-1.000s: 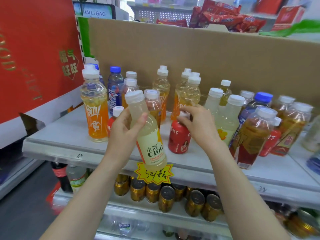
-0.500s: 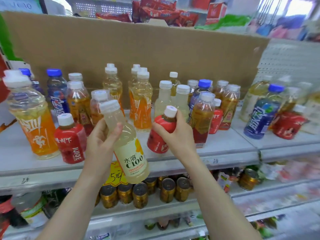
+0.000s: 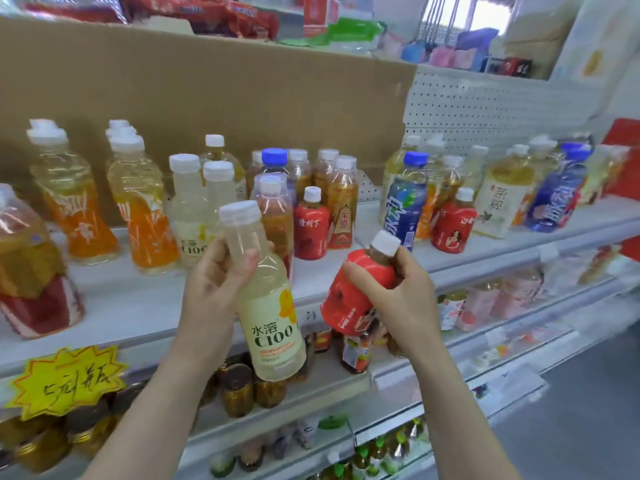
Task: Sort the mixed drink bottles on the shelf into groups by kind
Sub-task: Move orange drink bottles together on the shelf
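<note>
My left hand [image 3: 211, 292] grips a pale yellow C100 bottle [image 3: 266, 306] with a white cap, held tilted in front of the shelf edge. My right hand [image 3: 398, 296] holds a short red-wrapped bottle [image 3: 356, 292] with a white cap, lifted off the shelf and leaning right. On the white shelf [image 3: 138, 303] stand two more C100 bottles [image 3: 188, 216], orange bottles [image 3: 142, 209], amber tea bottles [image 3: 341, 202] and a red bottle [image 3: 311, 226]. Further right are a blue bottle [image 3: 403, 206] and another red bottle [image 3: 453, 226].
A cardboard sheet [image 3: 207, 95] backs the left shelf section and white pegboard [image 3: 485, 109] the right. A yellow star price tag [image 3: 65, 379] hangs on the shelf edge. Gold-lidded cans [image 3: 239, 386] fill the shelf below. Snack packs [image 3: 221, 15] lie on top.
The view has swung right, showing the right shelf section. My right hand has lifted the red bottle off the shelf and tilted it. The left hand still holds the C100 bottle.
</note>
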